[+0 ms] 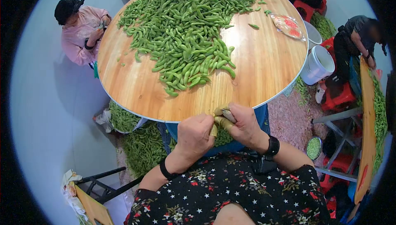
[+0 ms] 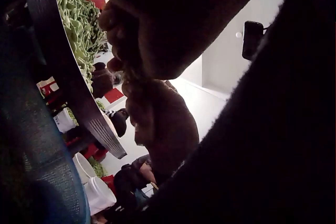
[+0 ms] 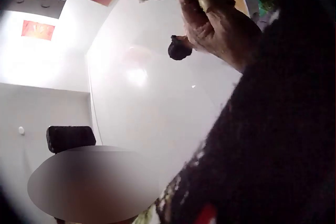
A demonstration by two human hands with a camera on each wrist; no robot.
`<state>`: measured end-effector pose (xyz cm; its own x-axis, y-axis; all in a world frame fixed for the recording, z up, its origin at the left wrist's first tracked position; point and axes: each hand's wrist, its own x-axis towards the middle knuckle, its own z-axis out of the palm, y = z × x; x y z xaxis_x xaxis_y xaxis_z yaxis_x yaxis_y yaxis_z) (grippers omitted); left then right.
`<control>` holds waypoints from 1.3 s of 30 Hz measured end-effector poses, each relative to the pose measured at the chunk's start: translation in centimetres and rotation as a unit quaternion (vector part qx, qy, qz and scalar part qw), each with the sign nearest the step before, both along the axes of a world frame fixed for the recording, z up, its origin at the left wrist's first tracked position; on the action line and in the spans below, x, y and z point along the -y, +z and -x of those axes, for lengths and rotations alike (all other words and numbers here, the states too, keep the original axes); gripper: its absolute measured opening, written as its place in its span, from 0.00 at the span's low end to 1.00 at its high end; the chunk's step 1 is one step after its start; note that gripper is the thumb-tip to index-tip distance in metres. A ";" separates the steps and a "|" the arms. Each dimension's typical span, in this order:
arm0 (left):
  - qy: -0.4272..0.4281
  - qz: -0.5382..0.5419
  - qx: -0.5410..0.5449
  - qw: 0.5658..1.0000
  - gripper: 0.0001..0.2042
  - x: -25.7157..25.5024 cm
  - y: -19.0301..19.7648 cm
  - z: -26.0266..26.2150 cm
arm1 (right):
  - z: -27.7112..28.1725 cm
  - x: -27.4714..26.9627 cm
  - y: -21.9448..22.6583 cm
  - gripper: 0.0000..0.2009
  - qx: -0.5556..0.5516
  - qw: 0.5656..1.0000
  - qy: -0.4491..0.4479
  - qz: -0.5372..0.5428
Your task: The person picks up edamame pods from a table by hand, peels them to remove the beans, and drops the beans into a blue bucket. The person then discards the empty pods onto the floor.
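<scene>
Both hands meet at the near edge of a round wooden table (image 1: pixel 136 97), fingertips against each other. My left hand (image 1: pixel 194 132) is curled, thumb and forefinger pinching an edamame pod (image 1: pixel 215 117) that is mostly hidden by the fingers. Opposite it, my right hand (image 1: pixel 243 122) pinches at the same pod with bent thumb and forefinger. Tan covers (image 1: pixel 224 123) wrap some fingers of both hands. In the left wrist view the hands are dark silhouettes. A big heap of green edamame pods (image 1: pixel 185 31) lies on the table in front of them.
A clear packet (image 1: pixel 288 26) lies at the table's right edge. White buckets (image 1: pixel 317 65) stand beyond it. More pods (image 1: pixel 144 146) fill the floor at left below the table. A person in pink (image 1: pixel 84 33) sits at left, another person (image 1: pixel 359 39) at right by a second table (image 1: pixel 365 142).
</scene>
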<state>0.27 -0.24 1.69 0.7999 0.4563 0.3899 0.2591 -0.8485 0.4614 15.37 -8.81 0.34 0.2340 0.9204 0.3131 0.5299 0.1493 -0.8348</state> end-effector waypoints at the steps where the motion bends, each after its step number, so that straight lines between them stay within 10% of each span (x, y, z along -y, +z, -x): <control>1: 0.000 -0.001 0.001 1.000 0.07 0.1 0.0 0.1 | 0.0 0.0 0.3 0.08 0.001 1.000 0.000 -0.001; 7: -0.010 0.023 -0.026 0.999 0.07 0.5 -0.4 1.3 | 0.3 -0.7 -1.1 0.08 -0.032 0.996 0.080 -0.009; 15: 0.076 0.023 -0.428 0.900 0.18 -1.8 3.5 9.8 | -0.9 -0.7 -1.5 0.07 -0.034 0.968 0.240 0.063; 27: 0.096 -0.117 -0.037 0.988 0.09 -21.9 1.8 -10.3 | -2.6 1.0 0.7 0.16 -0.261 0.910 0.189 0.260; 34: 0.071 -0.136 -0.109 0.982 0.11 -20.0 2.2 -9.9 | -3.6 1.4 -1.0 0.17 -0.214 0.952 0.168 0.140; 39: 0.041 -0.048 0.099 0.993 0.11 -15.0 4.8 -5.3 | -2.9 0.2 0.4 0.17 -0.284 0.929 0.160 0.175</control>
